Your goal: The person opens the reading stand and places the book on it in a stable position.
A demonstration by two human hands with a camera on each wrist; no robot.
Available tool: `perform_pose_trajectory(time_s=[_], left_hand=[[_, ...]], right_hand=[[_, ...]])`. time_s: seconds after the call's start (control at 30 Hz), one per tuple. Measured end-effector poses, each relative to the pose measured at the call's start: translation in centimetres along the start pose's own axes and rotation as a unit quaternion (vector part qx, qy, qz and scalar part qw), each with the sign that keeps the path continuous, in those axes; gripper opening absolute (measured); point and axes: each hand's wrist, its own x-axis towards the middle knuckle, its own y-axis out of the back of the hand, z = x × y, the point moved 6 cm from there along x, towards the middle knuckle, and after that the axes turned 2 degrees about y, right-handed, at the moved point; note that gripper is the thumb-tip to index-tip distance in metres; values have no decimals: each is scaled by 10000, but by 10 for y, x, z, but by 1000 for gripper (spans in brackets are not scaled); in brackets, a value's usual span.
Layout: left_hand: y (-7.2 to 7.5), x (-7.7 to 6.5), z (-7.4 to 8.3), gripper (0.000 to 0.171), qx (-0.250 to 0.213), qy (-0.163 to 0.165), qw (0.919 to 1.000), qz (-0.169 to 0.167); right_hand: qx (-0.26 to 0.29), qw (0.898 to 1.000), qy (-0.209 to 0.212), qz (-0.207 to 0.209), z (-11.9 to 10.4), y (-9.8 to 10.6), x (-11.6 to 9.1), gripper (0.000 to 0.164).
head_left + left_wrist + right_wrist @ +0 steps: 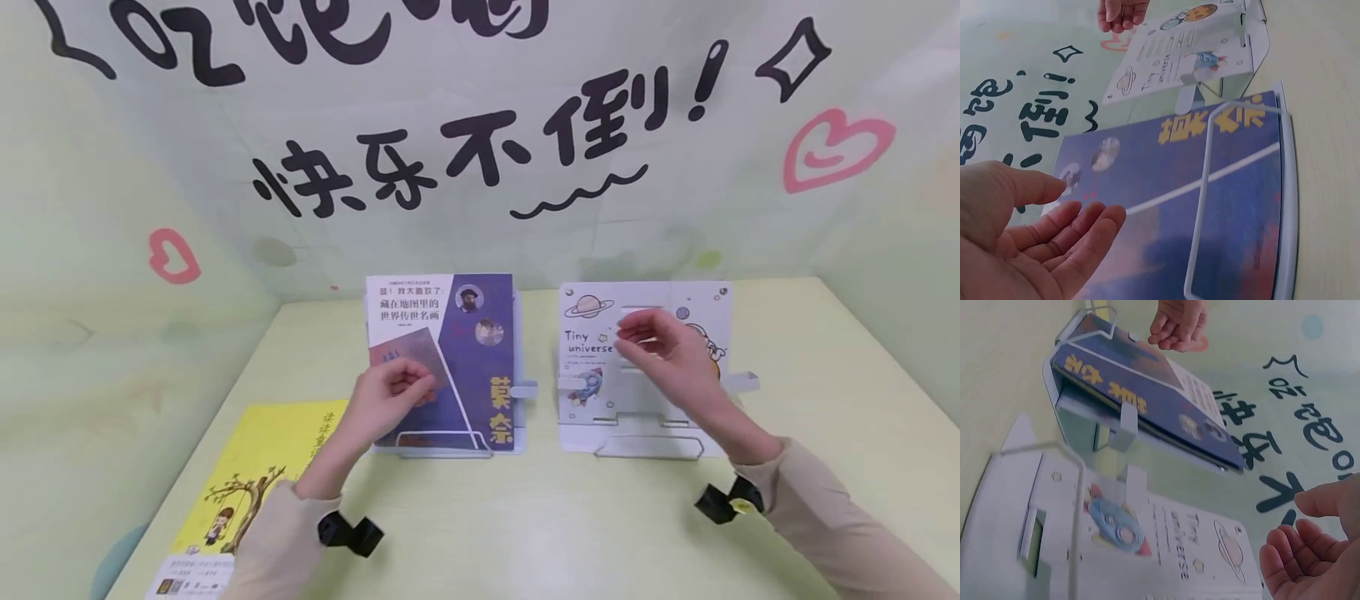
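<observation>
A blue and white book [480, 358] leans on a book stand whose wire holder [444, 445] crosses its lower edge. My left hand [393, 396] hovers before that book, fingers loosely curled with nothing in them; the left wrist view shows a gap between thumb and fingers. To the right stands a white book stand [588, 333] printed with "Tiny universe", a planet and a rocket, carrying no book. In front of its upper part is my right hand [663, 346], loosely bent and holding nothing. The right wrist view shows the right hand [1310, 550] apart from the stand.
On the left of the table [570, 517] lies a yellow book [255, 467], partly covered by the left forearm. Side clips [742, 382] stick out from the stands. Behind them hangs a pale backdrop [450, 242] with black lettering and pink hearts.
</observation>
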Motion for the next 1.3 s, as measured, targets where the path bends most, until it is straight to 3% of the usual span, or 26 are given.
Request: perform_pose_trajectory(time_s=[0.27, 0.33, 0.47, 0.53, 0.63, 0.73, 0.9, 1.07, 1.17, 1.3], left_hand=[[53, -37, -37, 18, 364, 702, 9961, 398], [67, -44, -64, 26, 463, 688, 9951, 536], [94, -52, -135, 57, 576, 722, 9926, 787], [106, -58, -155, 65, 492, 782, 9921, 845], [118, -73, -150, 56, 625, 881, 9902, 885], [128, -87, -138, 41, 825, 1135, 9857, 934], [147, -110, -126, 40, 1448, 1837, 9657, 1127], [168, -127, -137, 47, 1864, 2595, 9409, 1128], [176, -133, -146, 51, 1903, 2834, 9328, 1156], [183, -139, -152, 54, 1967, 2954, 9254, 1332]], right_hand=[[594, 9944, 114, -872, -16, -72, 2, 19], [724, 9908, 172, -1132, -21, -92, 0, 19], [975, 9806, 326, -1667, -33, -131, -8, 20], [1096, 9742, 482, -1916, -40, -150, -13, 19], [1287, 9640, 609, -2248, -49, -174, -21, 19], [1506, 9536, 408, -2577, -56, -197, -28, 19], [1876, 9356, -291, -2977, -61, -239, -41, 20], [2331, 9175, -1023, -3057, -62, -277, -54, 29], [2514, 9069, -1582, -2988, -60, -295, -61, 35], [2846, 8841, -2355, -2861, -57, -315, -71, 39]])
